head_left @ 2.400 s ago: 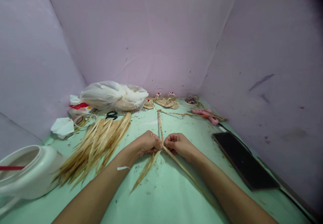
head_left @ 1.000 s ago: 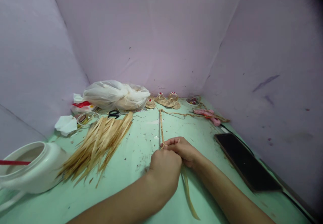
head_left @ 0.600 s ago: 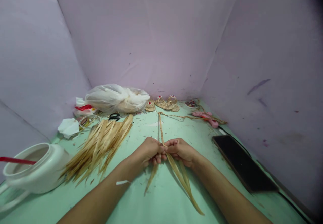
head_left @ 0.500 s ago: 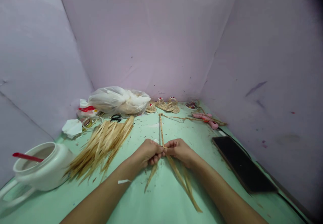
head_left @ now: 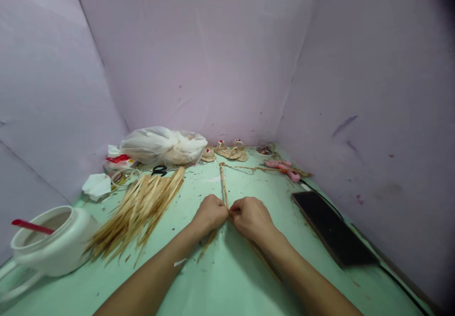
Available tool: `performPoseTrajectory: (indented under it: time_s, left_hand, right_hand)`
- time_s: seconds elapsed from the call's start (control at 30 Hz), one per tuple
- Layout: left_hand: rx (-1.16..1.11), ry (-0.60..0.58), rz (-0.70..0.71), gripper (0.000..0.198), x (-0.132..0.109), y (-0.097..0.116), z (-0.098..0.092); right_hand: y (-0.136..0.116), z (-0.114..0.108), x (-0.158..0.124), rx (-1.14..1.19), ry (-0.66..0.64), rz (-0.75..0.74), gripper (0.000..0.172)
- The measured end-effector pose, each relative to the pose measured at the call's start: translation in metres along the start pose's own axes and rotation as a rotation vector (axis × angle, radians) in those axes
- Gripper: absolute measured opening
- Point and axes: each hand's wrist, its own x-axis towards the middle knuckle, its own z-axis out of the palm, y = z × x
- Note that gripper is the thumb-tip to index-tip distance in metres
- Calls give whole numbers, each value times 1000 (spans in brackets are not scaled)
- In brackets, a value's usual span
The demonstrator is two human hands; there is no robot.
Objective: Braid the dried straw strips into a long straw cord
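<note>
A thin braid of dried plant fibre [head_left: 223,185] runs from the far part of the green table toward me, its near end between my hands. My left hand [head_left: 212,214] is closed on the braid's end, knuckles up. Close against it, my right hand [head_left: 251,217] pinches the fibre strands with curled fingers. Loose strand ends [head_left: 208,246] stick out below my left hand; others lie mostly hidden under my right forearm. To the left lies a fanned bundle of dry fibre strips [head_left: 140,211].
A white pot [head_left: 53,249] with a red stick stands at left, a phone [head_left: 332,228] at right. Behind are a plastic bag [head_left: 163,145], black scissors [head_left: 159,170], small woven slippers [head_left: 231,152], a bowl of beads [head_left: 265,150] and a pink glue gun [head_left: 284,168]. Walls enclose the table.
My right hand has turned knuckles-up and covers the strands that trailed to the right. My left fingers have curled under. The whole view has shifted slightly.
</note>
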Motion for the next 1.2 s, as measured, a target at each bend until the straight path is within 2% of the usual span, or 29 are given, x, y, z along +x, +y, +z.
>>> performPoseTrajectory:
  time_s: [0.07,0.17,0.4,0.47,0.57,0.67,0.77,0.87,0.9,0.97,1.03,1.2]
  left_hand:
    - [-85,-2,-51,20,-2,2,0]
    - [-234,-10,-156,18,-7,8,0]
    - [-556,-47,-303,23,-19,16,-5]
    - [-615,-66,-288,21,-21,13,-6]
    - [-678,-71,-183,18,-22,8,-6]
    - [-624,-50,-110,15,-22,3,-5]
    - [-581,-60,-83,7,-20,-2,-3]
    - [-578,-99,-62,5,-17,-6,-2]
    - [-566,-111,-54,5,-17,-7,-2]
    - [-538,-132,-26,6,-18,-7,-3]
    - [-520,-155,4,10,-19,-6,-5]
    - [-473,-204,-16,8,-18,-5,-10]
  right_hand:
    - [-4,-2,-5,-44,0,48,19]
    - [-6,-1,-8,8,-28,92,18]
    - [-9,15,-17,59,23,49,19]
    - [-12,19,-21,27,31,17,20]
    - [-15,18,-25,-37,52,-45,21]
    - [-11,9,-22,-40,6,-123,19]
    - [2,-3,-11,175,-53,-95,24]
    - [13,-7,0,579,29,64,24]
    - [14,-5,2,705,7,125,21]
    - [11,2,4,896,-147,217,16]
    - [6,12,3,950,-265,254,12]
    - [4,27,7,818,-121,202,4]
